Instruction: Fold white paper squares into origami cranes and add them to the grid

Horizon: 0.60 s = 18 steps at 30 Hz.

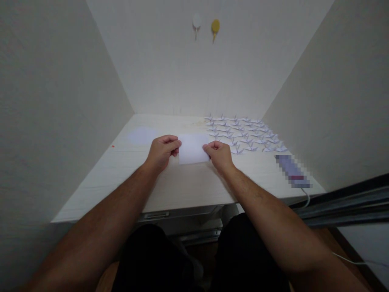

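Between my two hands is a white, roughly square sheet of paper, held just above the pale desk. My left hand pinches its left edge between thumb and fingers. On the opposite edge, my right hand grips the paper in the same way. The sheet looks flat, and I see no crease in it. Beyond my right hand, several white folded paper cranes stand in rows.
A phone-like object, blurred out, lies at the desk's right with a white cable. A pale patch and a small red bit are at the left. Walls enclose three sides; two hooks hang at the back.
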### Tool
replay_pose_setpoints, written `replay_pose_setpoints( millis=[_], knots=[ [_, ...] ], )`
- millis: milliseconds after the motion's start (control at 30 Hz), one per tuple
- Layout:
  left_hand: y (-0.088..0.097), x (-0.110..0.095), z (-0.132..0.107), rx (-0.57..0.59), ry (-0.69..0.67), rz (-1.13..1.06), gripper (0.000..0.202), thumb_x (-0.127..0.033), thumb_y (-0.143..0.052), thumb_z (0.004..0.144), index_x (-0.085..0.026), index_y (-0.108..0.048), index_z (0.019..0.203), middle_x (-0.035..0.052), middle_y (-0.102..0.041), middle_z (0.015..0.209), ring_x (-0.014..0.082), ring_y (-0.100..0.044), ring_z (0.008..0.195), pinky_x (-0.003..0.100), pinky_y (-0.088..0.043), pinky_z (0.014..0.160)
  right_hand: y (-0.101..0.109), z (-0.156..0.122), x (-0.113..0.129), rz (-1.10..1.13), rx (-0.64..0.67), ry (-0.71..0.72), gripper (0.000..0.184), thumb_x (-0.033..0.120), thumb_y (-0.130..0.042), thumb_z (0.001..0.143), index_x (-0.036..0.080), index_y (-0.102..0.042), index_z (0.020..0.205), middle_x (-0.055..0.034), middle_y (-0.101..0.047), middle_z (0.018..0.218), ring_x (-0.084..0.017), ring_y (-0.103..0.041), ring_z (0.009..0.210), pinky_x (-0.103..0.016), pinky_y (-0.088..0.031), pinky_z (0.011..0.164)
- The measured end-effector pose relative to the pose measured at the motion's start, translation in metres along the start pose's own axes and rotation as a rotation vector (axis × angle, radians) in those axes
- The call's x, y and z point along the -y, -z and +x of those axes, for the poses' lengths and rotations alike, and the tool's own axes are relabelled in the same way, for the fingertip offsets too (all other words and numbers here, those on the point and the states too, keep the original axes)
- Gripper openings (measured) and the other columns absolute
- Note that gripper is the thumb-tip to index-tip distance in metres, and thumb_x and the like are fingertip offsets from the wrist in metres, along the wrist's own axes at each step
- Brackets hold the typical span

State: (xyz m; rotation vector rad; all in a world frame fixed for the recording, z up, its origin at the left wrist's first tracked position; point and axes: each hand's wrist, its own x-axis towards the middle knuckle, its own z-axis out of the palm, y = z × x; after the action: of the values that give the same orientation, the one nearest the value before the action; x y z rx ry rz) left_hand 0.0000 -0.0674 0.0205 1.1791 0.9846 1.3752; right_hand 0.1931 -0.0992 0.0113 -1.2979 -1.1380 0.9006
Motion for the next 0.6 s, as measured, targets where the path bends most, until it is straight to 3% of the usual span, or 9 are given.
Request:
replay_pose_setpoints(
  millis=[267, 400, 433, 500, 600],
  knots=[
    [-0.005, 0.004, 0.002, -0.112, -0.002, 0.106, 0.017, -0.021, -0.077, 0.055, -0.018, -0.062, 0.063, -0.0018, -0.055, 0.052, 0.0091, -0.046, 0.042, 0.023, -0.033, 0.041, -0.001, 0.000, 0.000, -0.122, -0.010, 0.062, 0.026, 0.045, -0.069, 0.073, 0.020, -0.064, 0.068, 0.0014, -0.061, 0.061, -0.012, -0.053, 0.056, -0.024, -0.041, 0.055],
    [-0.005, 0.005, 0.003, -0.149, 0.017, 0.089, 0.018, -0.019, -0.077, 0.055, -0.017, -0.061, 0.064, -0.0038, -0.051, 0.048, 0.0083, -0.043, 0.041, 0.023, -0.031, 0.041, 0.025, -0.006, 0.022, -0.418, 0.062, 0.171, 0.033, 0.051, -0.067, 0.077, 0.020, -0.064, 0.066, -0.0005, -0.063, 0.064, -0.014, -0.055, 0.062, -0.026, -0.040, 0.060],
    [-0.004, 0.005, 0.004, -0.148, 0.028, 0.091, 0.018, -0.018, -0.077, 0.056, -0.017, -0.061, 0.064, -0.0041, -0.051, 0.048, 0.0081, -0.043, 0.042, 0.023, -0.031, 0.041, 0.037, -0.008, 0.029, -0.484, 0.027, 0.201, 0.032, 0.050, -0.067, 0.077, 0.021, -0.064, 0.067, -0.0004, -0.063, 0.065, -0.014, -0.055, 0.063, -0.027, -0.039, 0.061],
    [-0.005, 0.006, 0.004, -0.135, 0.036, 0.098, 0.017, -0.016, -0.076, 0.057, -0.016, -0.060, 0.065, -0.0046, -0.051, 0.047, 0.0075, -0.043, 0.042, 0.023, -0.030, 0.041, 0.066, -0.011, 0.040, -0.600, -0.184, 0.228, 0.032, 0.050, -0.062, 0.081, 0.021, -0.062, 0.068, -0.0007, -0.063, 0.066, -0.015, -0.055, 0.064, -0.028, -0.039, 0.064],
    [-0.005, 0.007, 0.003, -0.108, 0.051, 0.101, 0.016, -0.016, -0.075, 0.060, -0.015, -0.060, 0.066, -0.0049, -0.050, 0.046, 0.0071, -0.042, 0.041, 0.023, -0.029, 0.041, 0.111, -0.013, 0.039, -0.783, -0.485, 0.141, 0.029, 0.045, -0.056, 0.084, 0.021, -0.061, 0.071, -0.0031, -0.065, 0.070, -0.018, -0.056, 0.069, -0.031, -0.040, 0.069]
  ],
)
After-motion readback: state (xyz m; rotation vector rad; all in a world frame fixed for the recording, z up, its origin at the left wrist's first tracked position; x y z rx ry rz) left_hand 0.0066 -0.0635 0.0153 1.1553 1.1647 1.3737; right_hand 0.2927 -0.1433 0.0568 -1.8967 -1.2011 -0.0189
